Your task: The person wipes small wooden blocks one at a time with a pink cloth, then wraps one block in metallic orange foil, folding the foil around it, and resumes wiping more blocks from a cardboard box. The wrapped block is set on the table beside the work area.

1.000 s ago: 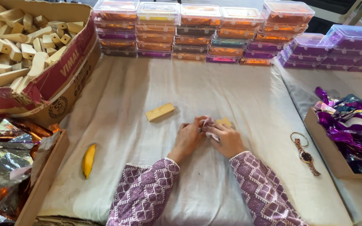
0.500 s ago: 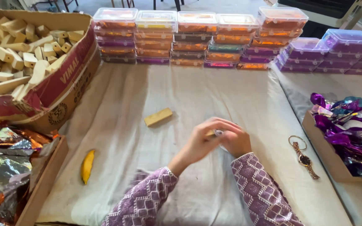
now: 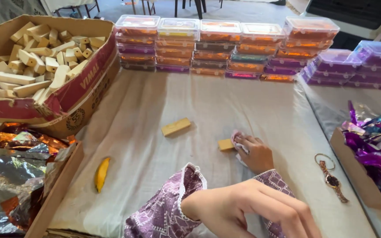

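The right hand (image 3: 255, 155) rests knuckles-up on the cloth-covered table (image 3: 146, 105), a little to the 4 o'clock side of the picture's middle; its fingers bend down onto a scrap of pale pink and white wrapper (image 3: 236, 137); whether they pinch the scrap or only press on it I cannot tell. A small wooden block (image 3: 225, 144) lies flat at 9 o'clock from that hand, just beside the fingertips and against the wrapper's edge. The left hand (image 3: 252, 210) hangs close to the camera at 6 o'clock, above the table, its purple patterned sleeve (image 3: 164, 211) coming in from 7 o'clock; its fingers stretch loosely toward 4 o'clock, spread a little, with nothing seen in them.

A longer wooden block (image 3: 176, 127) lies apart at 10 o'clock from the small one; a yellow curved piece (image 3: 102, 173) lies well off at 8 o'clock. A cardboard box (image 3: 82, 94) heaped with wooden blocks (image 3: 36, 61) stands at 10 o'clock; below it, at 8 o'clock, an open tray (image 3: 54, 194) holds crumpled orange and silver foil (image 3: 9, 163). Stacks of clear plastic boxes (image 3: 219, 48) line the far edge at 12 o'clock; purple-lidded boxes (image 3: 367, 61) stand at 2 o'clock. A wristwatch (image 3: 331, 180) lies on the cloth at 3 o'clock from the right hand; past it a second tray (image 3: 353, 176) holds shiny purple wrappers (image 3: 375, 145).
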